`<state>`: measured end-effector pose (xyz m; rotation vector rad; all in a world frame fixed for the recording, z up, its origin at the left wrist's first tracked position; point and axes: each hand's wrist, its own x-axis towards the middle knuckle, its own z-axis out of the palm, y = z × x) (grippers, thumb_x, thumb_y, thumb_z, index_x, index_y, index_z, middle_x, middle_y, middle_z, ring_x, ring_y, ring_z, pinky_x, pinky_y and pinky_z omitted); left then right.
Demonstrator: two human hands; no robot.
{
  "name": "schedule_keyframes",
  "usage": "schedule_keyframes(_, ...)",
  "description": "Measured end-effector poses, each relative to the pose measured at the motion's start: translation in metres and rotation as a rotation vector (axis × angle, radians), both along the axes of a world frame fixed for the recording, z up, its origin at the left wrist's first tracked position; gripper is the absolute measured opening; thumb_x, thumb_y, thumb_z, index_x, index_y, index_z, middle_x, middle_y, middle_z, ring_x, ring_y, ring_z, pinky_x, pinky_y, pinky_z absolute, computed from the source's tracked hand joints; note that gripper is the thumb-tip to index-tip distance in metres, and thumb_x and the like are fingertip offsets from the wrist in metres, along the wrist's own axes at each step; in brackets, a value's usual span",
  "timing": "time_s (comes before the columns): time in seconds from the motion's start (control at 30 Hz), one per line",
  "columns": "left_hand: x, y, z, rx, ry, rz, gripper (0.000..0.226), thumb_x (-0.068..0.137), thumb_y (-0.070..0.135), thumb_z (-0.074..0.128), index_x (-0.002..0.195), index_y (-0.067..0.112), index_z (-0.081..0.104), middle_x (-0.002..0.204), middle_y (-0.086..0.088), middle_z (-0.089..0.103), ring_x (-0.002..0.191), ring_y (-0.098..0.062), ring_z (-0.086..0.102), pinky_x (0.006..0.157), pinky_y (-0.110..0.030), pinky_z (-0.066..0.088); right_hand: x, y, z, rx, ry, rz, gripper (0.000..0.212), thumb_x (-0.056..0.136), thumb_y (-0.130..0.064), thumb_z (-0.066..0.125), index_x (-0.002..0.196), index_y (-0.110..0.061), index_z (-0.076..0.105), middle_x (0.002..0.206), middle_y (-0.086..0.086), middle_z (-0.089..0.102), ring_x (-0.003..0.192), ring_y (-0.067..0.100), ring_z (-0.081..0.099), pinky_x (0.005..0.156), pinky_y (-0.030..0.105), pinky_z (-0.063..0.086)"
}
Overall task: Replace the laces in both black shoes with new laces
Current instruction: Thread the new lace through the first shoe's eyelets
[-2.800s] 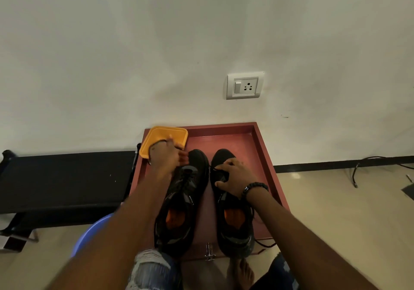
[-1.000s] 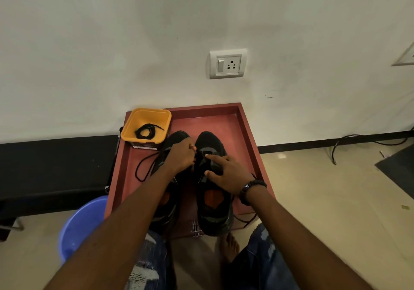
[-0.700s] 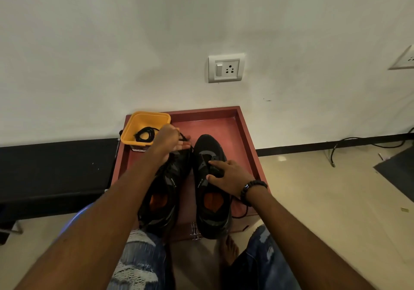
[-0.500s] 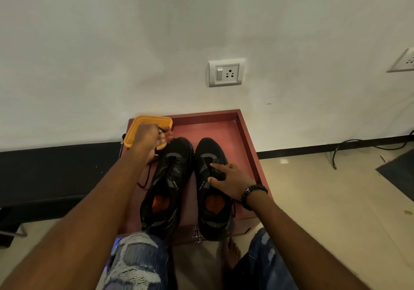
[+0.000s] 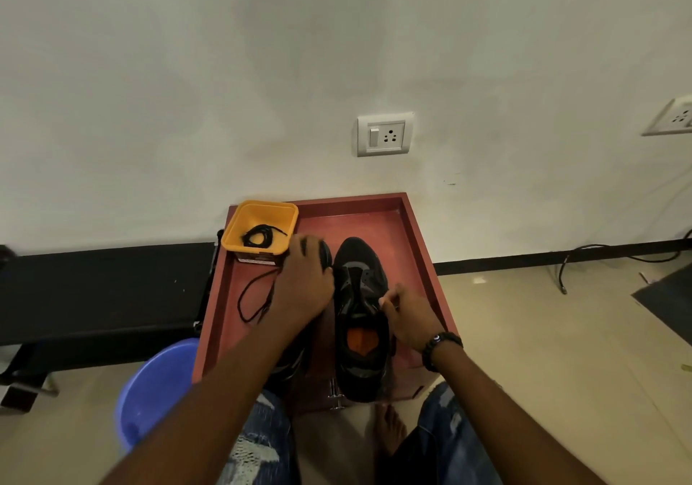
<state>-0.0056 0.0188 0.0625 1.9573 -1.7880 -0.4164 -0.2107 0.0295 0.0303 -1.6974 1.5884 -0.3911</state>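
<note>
Two black shoes lie side by side on a red tray (image 5: 413, 245). The left shoe (image 5: 325, 255) is mostly hidden under my left hand (image 5: 305, 284) and forearm. My left hand's fingers curl over its toe end, and a loose black lace (image 5: 249, 299) trails in a loop from under the hand onto the tray. The right shoe (image 5: 359, 297) shows its orange insole. My right hand (image 5: 410, 318) grips that shoe's right edge with curled fingers. A yellow tub (image 5: 239, 232) at the tray's far left corner holds a coiled black lace (image 5: 259, 236).
The tray's far edge meets a white wall with a socket (image 5: 385, 134). A blue bucket (image 5: 157, 387) stands on the floor left of the tray, beside a black bench (image 5: 101, 290). My knees and a bare foot (image 5: 389, 430) are below the tray. Cables (image 5: 599, 256) lie at the right.
My left hand came back from the yellow tub to the left shoe's toe, trailing a lace. My right hand slid from the right shoe's tongue to its right edge.
</note>
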Motion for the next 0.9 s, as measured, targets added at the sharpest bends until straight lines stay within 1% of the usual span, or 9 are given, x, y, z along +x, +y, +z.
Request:
schedule_keyframes(0.1,-0.014,0.004,0.004,0.003,-0.034,-0.103,0.045,0.093,0.024,0.061,0.134,0.019,0.042,0.142,-0.005,0.027,0.111,-0.026,0.056,0.089,-0.042,0.054,0.003,-0.004,0.019,-0.027,-0.155,-0.056,0.014,0.103,-0.022,0.048,0.089,-0.023,0.050,0.082,0.004,0.064,0.070,0.011,0.060,0.058,0.016,0.042)
schedule_keyframes(0.2,-0.018,0.003,0.006,0.182,0.052,-0.339,0.044,0.092,0.018,0.061,0.135,0.022,0.049,0.139,0.000,0.036,0.116,-0.023,0.055,0.098,-0.039,0.049,0.001,-0.014,0.036,-0.001,-0.341,-0.155,0.010,0.100,-0.021,0.055,0.094,-0.014,0.059,0.079,0.003,0.062,0.061,0.009,0.056,0.054,0.019,0.046)
schedule_keyframes(0.27,-0.026,0.004,0.003,0.278,0.010,-0.443,0.049,0.092,0.022,0.064,0.138,0.020,0.048,0.142,-0.001,0.038,0.121,-0.022,0.052,0.103,-0.039,0.046,0.000,-0.022,0.047,0.018,-0.404,-0.207,0.011,0.098,-0.023,0.057,0.101,-0.014,0.062,0.084,0.000,0.064,0.064,0.007,0.055,0.056,0.019,0.047)
schedule_keyframes(0.33,-0.033,0.005,-0.003,0.277,-0.002,-0.412,0.046,0.090,0.028,0.068,0.132,0.019,0.051,0.137,0.001,0.042,0.117,-0.022,0.054,0.100,-0.039,0.047,0.000,-0.028,0.061,-0.016,-0.489,-0.276,0.010,0.097,-0.022,0.059,0.102,-0.015,0.064,0.083,-0.003,0.066,0.060,0.002,0.053,0.055,0.019,0.044)
schedule_keyframes(0.4,-0.035,0.004,-0.010,0.247,0.048,-0.344,0.037,0.088,0.029,0.072,0.118,0.018,0.054,0.124,0.004,0.046,0.110,-0.019,0.055,0.094,-0.034,0.047,0.001,-0.034,0.074,-0.042,-0.591,-0.319,0.009,0.096,-0.018,0.060,0.103,-0.014,0.066,0.081,-0.003,0.068,0.052,-0.001,0.050,0.050,0.016,0.042)
schedule_keyframes(0.5,-0.034,0.002,-0.013,0.259,0.040,-0.345,0.028,0.089,0.031,0.071,0.109,0.019,0.058,0.121,0.006,0.048,0.106,-0.014,0.054,0.093,-0.032,0.047,0.001,-0.038,0.081,-0.001,-0.589,-0.270,0.013,0.098,-0.018,0.059,0.106,-0.011,0.066,0.086,-0.001,0.071,0.056,0.002,0.051,0.052,0.016,0.042)
schedule_keyframes(0.67,-0.032,-0.004,-0.005,0.278,0.109,-0.365,0.027,0.094,0.034,0.063,0.118,0.025,0.054,0.111,0.006,0.061,0.099,-0.010,0.058,0.090,-0.033,0.050,0.002,-0.042,0.096,0.021,-0.555,-0.217,0.018,0.100,-0.019,0.056,0.110,-0.015,0.069,0.100,-0.001,0.075,0.062,0.005,0.052,0.053,0.018,0.040)
schedule_keyframes(0.8,-0.031,-0.006,-0.007,0.310,0.025,-0.423,0.038,0.096,0.033,0.061,0.132,0.024,0.053,0.117,0.003,0.062,0.104,-0.016,0.060,0.094,-0.038,0.051,-0.003,-0.051,0.133,-0.101,-0.564,-0.143,0.015,0.099,-0.020,0.057,0.106,-0.019,0.070,0.094,-0.002,0.076,0.055,0.001,0.049,0.047,0.012,0.038)
schedule_keyframes(0.9,-0.034,-0.004,-0.012,0.297,0.064,-0.394,0.031,0.097,0.020,0.057,0.128,0.019,0.058,0.110,0.000,0.063,0.101,-0.019,0.061,0.092,-0.036,0.051,-0.005,-0.055,0.145,-0.175,-0.523,-0.089,0.015,0.099,-0.020,0.057,0.105,-0.017,0.070,0.089,-0.002,0.076,0.057,-0.004,0.054,0.050,0.011,0.042)
